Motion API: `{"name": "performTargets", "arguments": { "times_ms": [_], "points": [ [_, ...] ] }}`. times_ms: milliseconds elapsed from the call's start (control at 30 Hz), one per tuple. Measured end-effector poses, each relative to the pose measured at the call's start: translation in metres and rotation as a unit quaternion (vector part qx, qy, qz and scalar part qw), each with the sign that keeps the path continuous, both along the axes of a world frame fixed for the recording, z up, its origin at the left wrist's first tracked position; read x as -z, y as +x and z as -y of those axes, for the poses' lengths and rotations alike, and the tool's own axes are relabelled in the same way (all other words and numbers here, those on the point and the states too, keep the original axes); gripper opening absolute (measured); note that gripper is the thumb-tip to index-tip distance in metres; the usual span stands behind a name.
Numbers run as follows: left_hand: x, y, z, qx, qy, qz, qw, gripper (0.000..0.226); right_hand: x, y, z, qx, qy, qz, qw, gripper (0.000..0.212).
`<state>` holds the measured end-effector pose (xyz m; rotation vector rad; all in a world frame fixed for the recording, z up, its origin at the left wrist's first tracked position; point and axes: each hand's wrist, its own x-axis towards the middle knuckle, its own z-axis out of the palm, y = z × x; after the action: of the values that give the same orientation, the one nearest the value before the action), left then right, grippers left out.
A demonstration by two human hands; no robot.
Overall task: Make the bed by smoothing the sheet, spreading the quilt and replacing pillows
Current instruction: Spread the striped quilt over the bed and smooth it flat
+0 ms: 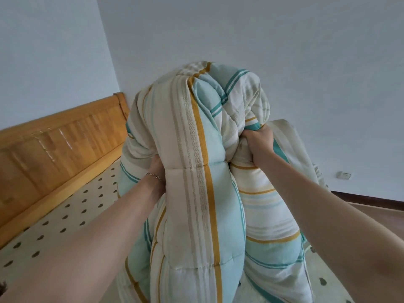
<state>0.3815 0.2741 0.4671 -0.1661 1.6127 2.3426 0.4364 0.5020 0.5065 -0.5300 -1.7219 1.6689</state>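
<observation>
Both hands grasp the quilt (196, 171), bunched and lifted at frame centre: left hand (156, 171) buried in its left fold, fingers hidden, right hand (259, 142) clenched on a higher fold at centre right. Arms reach forward, nearly straight, right raised above left. Its long axis hangs almost upright, bulk drooping toward the dotted sheet (72, 217) at lower left, beside the wooden bed frame (54, 145). Spreading, I'd judge, means throwing it away from the hands
</observation>
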Motion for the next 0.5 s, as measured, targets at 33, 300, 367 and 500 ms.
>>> {"name": "performTargets", "arguments": {
  "times_ms": [33, 300, 367, 500],
  "points": [
    [0.002, -0.009, 0.005, 0.002, -0.003, 0.000, 1.000, 0.028, 0.002, -0.005, 0.004, 0.005, -0.008, 0.003, 1.000, 0.022],
    [0.021, -0.102, 0.042, -0.005, -0.050, -0.023, 0.998, 0.026, 0.019, -0.095, 0.040, -0.007, -0.005, 0.026, 1.000, 0.020],
    [0.025, -0.119, 0.050, -0.015, -0.044, -0.010, 0.999, 0.026, 0.021, -0.118, 0.048, -0.015, -0.004, 0.032, 0.999, 0.019],
    [0.029, -0.159, 0.064, -0.020, -0.033, 0.011, 0.999, 0.025, 0.022, -0.158, 0.062, -0.025, 0.006, 0.046, 0.999, 0.019]
  ]
}}
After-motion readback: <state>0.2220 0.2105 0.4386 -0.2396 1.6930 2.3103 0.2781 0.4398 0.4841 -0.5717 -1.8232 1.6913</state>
